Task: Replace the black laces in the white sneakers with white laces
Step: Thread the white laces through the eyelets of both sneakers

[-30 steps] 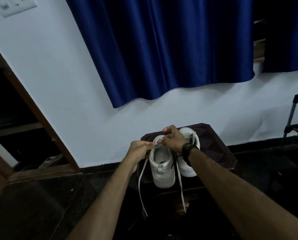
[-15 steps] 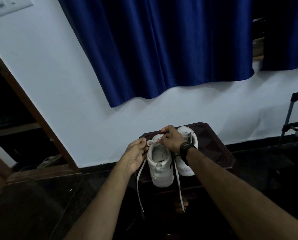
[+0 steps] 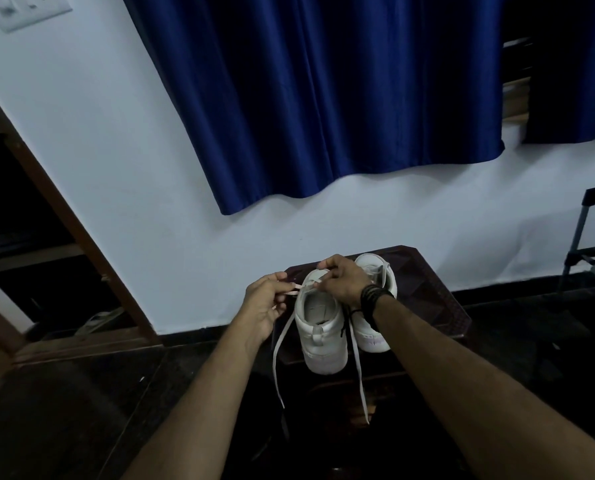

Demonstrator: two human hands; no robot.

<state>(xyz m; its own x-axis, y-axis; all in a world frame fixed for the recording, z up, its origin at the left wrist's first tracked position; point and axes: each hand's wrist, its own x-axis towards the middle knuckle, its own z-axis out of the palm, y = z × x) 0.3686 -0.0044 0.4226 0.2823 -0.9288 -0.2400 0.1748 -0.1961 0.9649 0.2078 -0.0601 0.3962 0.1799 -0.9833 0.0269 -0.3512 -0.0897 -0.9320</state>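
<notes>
Two white sneakers stand side by side on a dark brown stool (image 3: 438, 299), heels toward me. The near left sneaker (image 3: 320, 327) carries a white lace (image 3: 282, 344) whose two ends hang down past the stool's front edge. My left hand (image 3: 265, 306) pinches the lace at the shoe's left side, pulling it out sideways. Over the front of that shoe, my right hand (image 3: 341, 282) grips the lace near the eyelets. The right sneaker (image 3: 375, 306) is partly hidden behind my right wrist. A bit of black lace (image 3: 346, 320) shows between the two shoes.
A white wall with a blue curtain (image 3: 323, 98) rises behind the stool. A wooden door frame (image 3: 64, 216) stands at the left, with sandals (image 3: 95, 322) on the floor beside it. A grey metal rack (image 3: 590, 237) is at the right edge. The floor is dark.
My left hand has moved left, away from the shoe, drawing the white lace out through it. My right hand has stayed at the front of the shoe.
</notes>
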